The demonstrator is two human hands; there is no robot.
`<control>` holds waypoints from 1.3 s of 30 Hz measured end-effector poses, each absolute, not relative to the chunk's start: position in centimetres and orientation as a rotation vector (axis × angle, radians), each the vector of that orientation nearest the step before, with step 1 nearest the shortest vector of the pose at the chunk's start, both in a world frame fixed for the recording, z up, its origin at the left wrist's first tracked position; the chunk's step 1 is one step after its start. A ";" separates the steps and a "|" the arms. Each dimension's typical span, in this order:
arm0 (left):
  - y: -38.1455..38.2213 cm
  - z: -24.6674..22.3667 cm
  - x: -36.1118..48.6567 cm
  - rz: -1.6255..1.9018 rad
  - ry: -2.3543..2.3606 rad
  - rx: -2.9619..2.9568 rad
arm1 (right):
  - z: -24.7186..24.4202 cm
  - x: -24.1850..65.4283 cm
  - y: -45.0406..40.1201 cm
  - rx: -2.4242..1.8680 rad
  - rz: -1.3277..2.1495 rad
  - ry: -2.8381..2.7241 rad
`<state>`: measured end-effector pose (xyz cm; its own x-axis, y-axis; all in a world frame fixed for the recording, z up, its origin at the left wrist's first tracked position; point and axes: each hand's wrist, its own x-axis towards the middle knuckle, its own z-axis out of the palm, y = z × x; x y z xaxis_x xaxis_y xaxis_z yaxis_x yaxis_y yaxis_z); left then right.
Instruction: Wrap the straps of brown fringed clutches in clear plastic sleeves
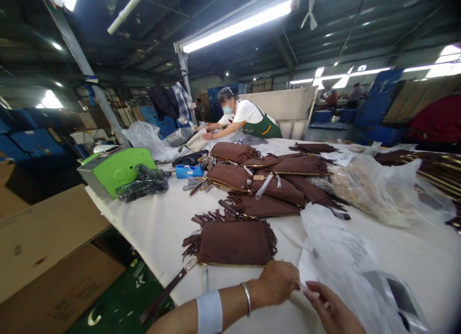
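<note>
My left hand (280, 280), with a bangle at the wrist and a white band on the forearm, is closed in a pinch. Close by on the right, my right hand (333, 303) also pinches, fingertips almost meeting the left ones. Between them is a thin whitish edge, apparently part of the translucent plastic bag (338, 245) with printing on it. Just beyond my left hand lies a flat brown fringed clutch bag (236, 242), its gold zip toward me. The clutch's wrist strap (165, 295) hangs over the table's near edge.
Several brown fringed bags (266, 180) are heaped mid-table. Left of them are a blue tape dispenser (189, 171), black crumpled plastic (142, 182) and a green machine (122, 168). A grey dispenser-like object (392, 295) stands right. Across the table, a co-worker (248, 117) handles a pale item.
</note>
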<state>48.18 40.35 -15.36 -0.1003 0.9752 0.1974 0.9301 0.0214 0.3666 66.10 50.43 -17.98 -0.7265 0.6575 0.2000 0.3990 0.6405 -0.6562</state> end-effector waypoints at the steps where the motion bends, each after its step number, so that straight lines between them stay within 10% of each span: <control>1: 40.5 -15.3 48.2 0.624 2.183 1.994 | -17.9 65.9 50.4 -0.815 0.864 -2.423; 14: 38.0 -13.6 48.6 1.125 2.250 1.484 | -14.7 64.9 51.3 -1.272 1.260 -1.778; 30: 39.6 -16.9 50.2 0.705 2.130 1.988 | -13.2 67.8 42.8 -0.849 1.395 -2.265; 39: 26.3 -7.7 48.0 1.395 1.487 1.123 | -9.4 64.0 36.0 -0.791 2.046 -1.688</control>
<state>48.00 26.25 -7.71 -0.2945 0.9554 0.0236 0.0845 0.0015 0.9964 64.03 36.04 -9.43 -0.7734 0.6062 -0.1854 0.0667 -0.2130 -0.9748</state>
